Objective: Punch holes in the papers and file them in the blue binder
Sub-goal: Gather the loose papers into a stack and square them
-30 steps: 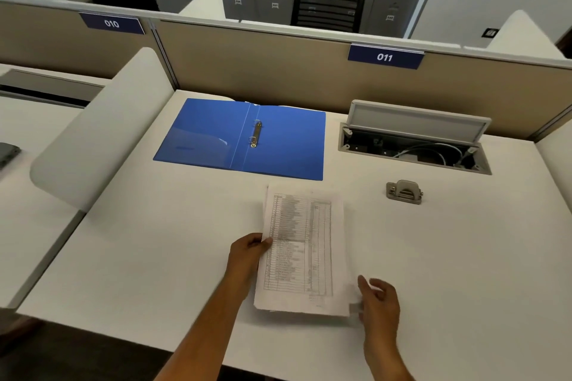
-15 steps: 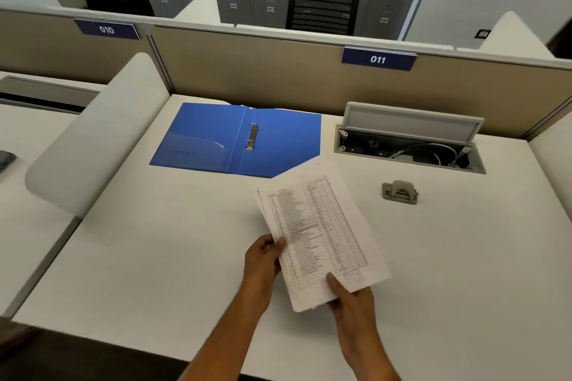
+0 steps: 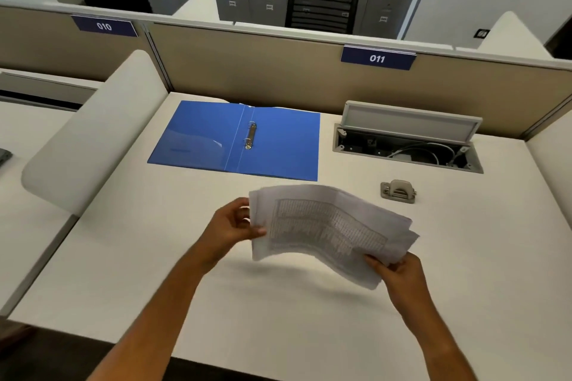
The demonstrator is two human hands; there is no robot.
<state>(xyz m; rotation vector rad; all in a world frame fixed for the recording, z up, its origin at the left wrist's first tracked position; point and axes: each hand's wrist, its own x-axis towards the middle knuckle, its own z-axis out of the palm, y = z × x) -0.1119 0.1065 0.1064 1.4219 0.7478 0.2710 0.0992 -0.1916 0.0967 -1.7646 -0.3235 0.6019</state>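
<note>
Head-worn view, downward over desk, seemingly close

papers: white stack, printed table grid, blurred; held in the air, long side across, sagging mid-sheet; left hand grips the left edge, right hand pinches the lower right corner.
blue binder: open flat on desk, metal rings on the spine; 11 o'clock of the papers, apart.
hole punch: small, grey, 2 o'clock of the papers, apart.
</note>
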